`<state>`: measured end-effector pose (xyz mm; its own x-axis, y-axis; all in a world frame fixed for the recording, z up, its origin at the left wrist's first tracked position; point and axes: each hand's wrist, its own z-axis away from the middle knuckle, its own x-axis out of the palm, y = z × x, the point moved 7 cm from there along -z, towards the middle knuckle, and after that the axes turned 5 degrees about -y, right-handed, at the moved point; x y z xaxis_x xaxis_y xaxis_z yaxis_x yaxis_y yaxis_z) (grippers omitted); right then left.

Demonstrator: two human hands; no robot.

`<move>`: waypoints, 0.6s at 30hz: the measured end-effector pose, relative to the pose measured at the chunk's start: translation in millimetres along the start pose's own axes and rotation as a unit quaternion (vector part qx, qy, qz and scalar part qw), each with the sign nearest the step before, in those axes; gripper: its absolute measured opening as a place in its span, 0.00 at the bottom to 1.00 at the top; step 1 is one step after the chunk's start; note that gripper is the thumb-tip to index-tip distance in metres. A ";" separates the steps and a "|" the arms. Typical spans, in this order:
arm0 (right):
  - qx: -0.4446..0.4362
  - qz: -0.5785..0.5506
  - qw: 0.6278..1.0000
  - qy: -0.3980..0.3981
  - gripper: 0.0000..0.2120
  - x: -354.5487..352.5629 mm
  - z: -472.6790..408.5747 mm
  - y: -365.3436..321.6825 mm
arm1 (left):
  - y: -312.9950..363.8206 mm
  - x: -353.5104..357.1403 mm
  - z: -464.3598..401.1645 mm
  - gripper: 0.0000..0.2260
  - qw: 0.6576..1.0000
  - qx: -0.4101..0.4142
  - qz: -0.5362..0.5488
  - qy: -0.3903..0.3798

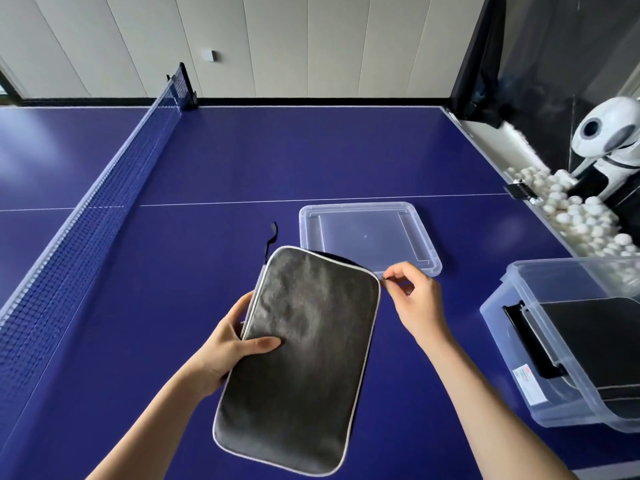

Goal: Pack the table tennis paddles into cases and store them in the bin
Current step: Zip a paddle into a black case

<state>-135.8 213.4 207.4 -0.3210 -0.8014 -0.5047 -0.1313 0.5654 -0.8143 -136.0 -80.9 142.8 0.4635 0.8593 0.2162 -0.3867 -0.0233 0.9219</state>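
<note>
Left hand (228,344) grips the grey case (298,358) by its edge; right hand (414,299) pinches its zipper pull (384,278).

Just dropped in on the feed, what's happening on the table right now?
A person is working on a grey paddle case above the blue table. The left hand grips its left edge, thumb on top, while the right hand pinches what looks like the zipper pull at the upper right corner. The clear bin at right already holds at least one dark case. Its lid lies flat on the table beyond the hands.
</note>
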 end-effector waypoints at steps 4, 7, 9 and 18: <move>0.002 0.017 0.998 -0.054 0.07 5.5 -10.2 -3.7 | 0.9 3.3 -1.8 0.36 0.996 -0.027 -0.068 -0.055; 0.001 0.033 0.996 -0.082 0.05 14.9 -13.8 -6.0 | 8.7 3.0 -6.3 0.35 0.991 -0.026 -0.114 -0.059; -0.006 0.040 0.994 -0.101 0.04 22.4 -15.6 -11.1 | 13.6 1.1 -10.0 0.36 0.985 -0.026 -0.158 -0.062; -0.089 0.062 0.976 -0.189 0.02 66.1 -17.3 -56.4 | 12.6 18.2 -25.6 0.37 0.922 -0.064 -0.364 -0.113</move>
<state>-165.9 131.9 224.9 0.0193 -0.7202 -0.6935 -0.2859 0.6607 -0.6941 -152.8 -52.5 150.2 0.7857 0.4956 -0.3702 0.0080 0.5903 0.8071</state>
